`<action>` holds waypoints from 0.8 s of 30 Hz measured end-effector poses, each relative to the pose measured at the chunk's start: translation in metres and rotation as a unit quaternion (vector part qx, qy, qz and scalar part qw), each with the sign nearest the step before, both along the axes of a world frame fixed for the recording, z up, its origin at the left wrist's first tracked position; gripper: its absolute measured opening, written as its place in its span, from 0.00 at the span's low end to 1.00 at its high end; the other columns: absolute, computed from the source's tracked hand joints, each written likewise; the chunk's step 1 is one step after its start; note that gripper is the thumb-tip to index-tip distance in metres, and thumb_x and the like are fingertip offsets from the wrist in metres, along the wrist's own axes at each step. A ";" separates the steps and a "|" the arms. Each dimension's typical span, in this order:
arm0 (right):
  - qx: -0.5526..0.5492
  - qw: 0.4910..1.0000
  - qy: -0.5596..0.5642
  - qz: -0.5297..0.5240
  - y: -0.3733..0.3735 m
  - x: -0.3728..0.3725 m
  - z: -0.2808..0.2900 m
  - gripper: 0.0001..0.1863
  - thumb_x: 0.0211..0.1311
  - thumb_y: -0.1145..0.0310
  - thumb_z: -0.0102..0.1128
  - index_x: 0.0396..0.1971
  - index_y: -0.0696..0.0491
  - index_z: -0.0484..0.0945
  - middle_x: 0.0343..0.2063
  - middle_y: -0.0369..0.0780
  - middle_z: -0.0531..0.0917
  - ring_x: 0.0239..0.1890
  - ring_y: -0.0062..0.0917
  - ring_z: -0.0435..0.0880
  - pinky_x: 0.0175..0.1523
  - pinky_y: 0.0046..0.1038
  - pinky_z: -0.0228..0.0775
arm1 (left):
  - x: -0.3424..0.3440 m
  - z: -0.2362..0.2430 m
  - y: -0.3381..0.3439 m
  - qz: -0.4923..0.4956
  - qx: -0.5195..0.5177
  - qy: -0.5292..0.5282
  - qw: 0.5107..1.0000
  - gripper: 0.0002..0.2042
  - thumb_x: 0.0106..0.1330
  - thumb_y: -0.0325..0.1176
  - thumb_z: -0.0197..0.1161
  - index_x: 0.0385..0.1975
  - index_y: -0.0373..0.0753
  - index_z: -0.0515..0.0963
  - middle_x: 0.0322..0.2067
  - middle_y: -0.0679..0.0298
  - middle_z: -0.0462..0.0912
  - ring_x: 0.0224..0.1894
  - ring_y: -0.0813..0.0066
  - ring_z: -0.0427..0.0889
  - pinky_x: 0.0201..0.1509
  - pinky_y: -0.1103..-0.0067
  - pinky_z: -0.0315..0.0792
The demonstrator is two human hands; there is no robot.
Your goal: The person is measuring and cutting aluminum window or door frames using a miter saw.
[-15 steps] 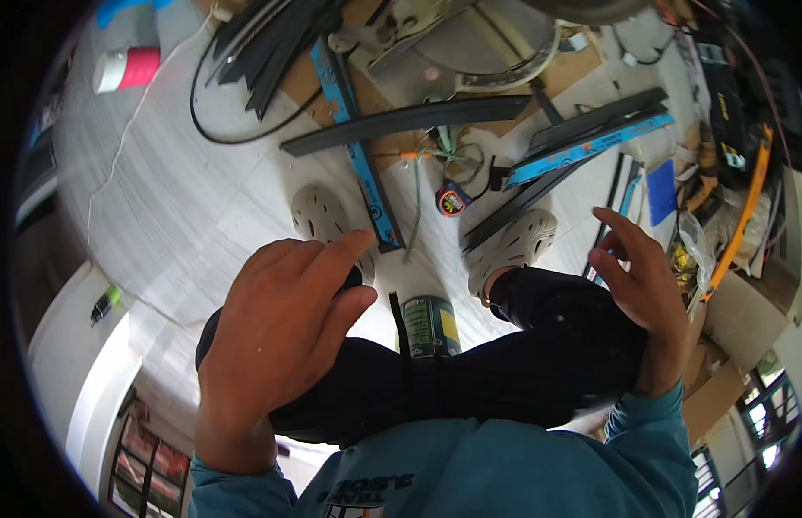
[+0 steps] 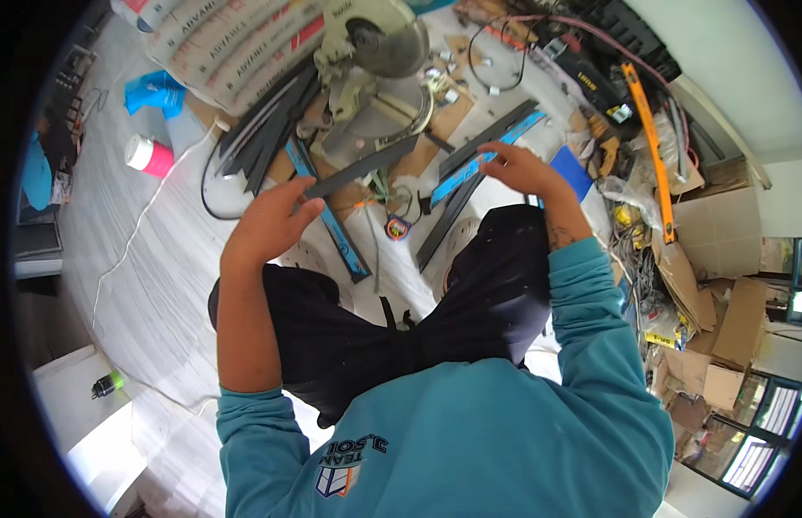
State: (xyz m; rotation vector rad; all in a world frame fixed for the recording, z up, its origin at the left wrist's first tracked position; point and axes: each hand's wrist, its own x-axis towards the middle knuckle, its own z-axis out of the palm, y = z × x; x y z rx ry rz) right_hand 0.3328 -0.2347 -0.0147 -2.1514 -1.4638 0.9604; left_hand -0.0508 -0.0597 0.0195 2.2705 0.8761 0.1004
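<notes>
My left hand (image 2: 276, 216), arm out past the knee, is over the near end of a dark strip (image 2: 366, 167); thumb and fingers parted, nothing clearly gripped. Can't tell if skin meets strip. My right hand (image 2: 526, 168) is at the blue-faced strip (image 2: 457, 179) on my right, fingers loosely spread; contact unclear there too. Arms reach forward and low, presumably because the strips are down on the floor (image 2: 159, 276).

Dark strip: slants in front of the miter saw (image 2: 375, 112), near end crossing a second blue strip (image 2: 336, 233) that points toward my left shoe (image 2: 308, 257). That crossing probably props it a little. Tape measure (image 2: 397, 228) sits between the two blue ones, likely left central so either hand can get it. More dark lengths (image 2: 271, 129) are bunched left of the saw, ends roughly together, probably for easy picking. Cardboard (image 2: 453, 121) under the saw, perhaps to protect the floor. Orange level (image 2: 647, 147) is off to the right, well apart from both hands.
</notes>
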 end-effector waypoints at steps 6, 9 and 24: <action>0.070 0.994 -0.006 -0.087 -0.034 -0.012 0.022 0.26 0.59 0.55 0.63 0.53 0.56 0.77 0.36 0.45 0.84 0.40 0.33 0.82 0.46 0.33 0.73 | 0.002 0.010 -0.013 -0.014 -0.064 -0.045 0.997 0.27 0.66 0.50 0.59 0.57 0.36 0.73 0.47 0.50 0.81 0.51 0.55 0.80 0.54 0.68 0.72; 0.084 0.991 -0.044 -0.092 -0.054 -0.009 0.030 0.26 0.59 0.55 0.62 0.53 0.54 0.77 0.36 0.46 0.84 0.40 0.33 0.83 0.47 0.34 0.74 | -0.007 0.007 -0.017 -0.004 -0.053 -0.025 0.998 0.27 0.66 0.50 0.59 0.57 0.36 0.73 0.48 0.51 0.81 0.52 0.54 0.80 0.55 0.68 0.72; 0.032 0.998 0.054 -0.007 -0.180 0.055 -0.256 0.20 0.56 0.58 0.62 0.48 0.49 0.80 0.39 0.46 0.83 0.45 0.39 0.82 0.51 0.35 0.73 | -0.018 0.016 -0.018 0.017 -0.024 0.009 1.000 0.24 0.66 0.44 0.60 0.57 0.34 0.73 0.48 0.47 0.80 0.52 0.52 0.78 0.56 0.67 0.70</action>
